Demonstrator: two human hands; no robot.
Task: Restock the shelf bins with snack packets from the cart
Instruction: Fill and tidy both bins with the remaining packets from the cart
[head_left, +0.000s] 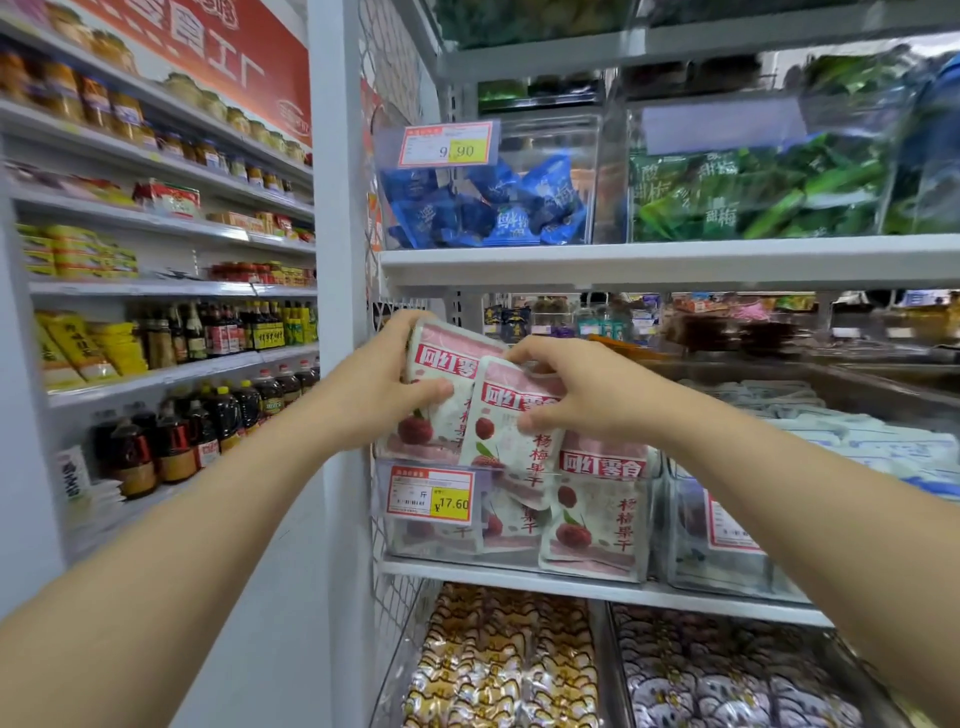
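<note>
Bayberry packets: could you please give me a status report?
Left hand grips one bayberry packet. Right hand pinches second packet over clear bin. Nothing blocks the bin.

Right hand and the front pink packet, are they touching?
Touching. The head view shows the right hand pinching the front pink packet, its thumb pressed on the printed face.

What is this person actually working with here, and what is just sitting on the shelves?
In the job:
left hand, gripping the rear pink packet
right hand, pinching the front pink packet
clear bin below them, holding more pink packets

Just there:
blue packets
green packets
sauce bottles
gold packets
</note>
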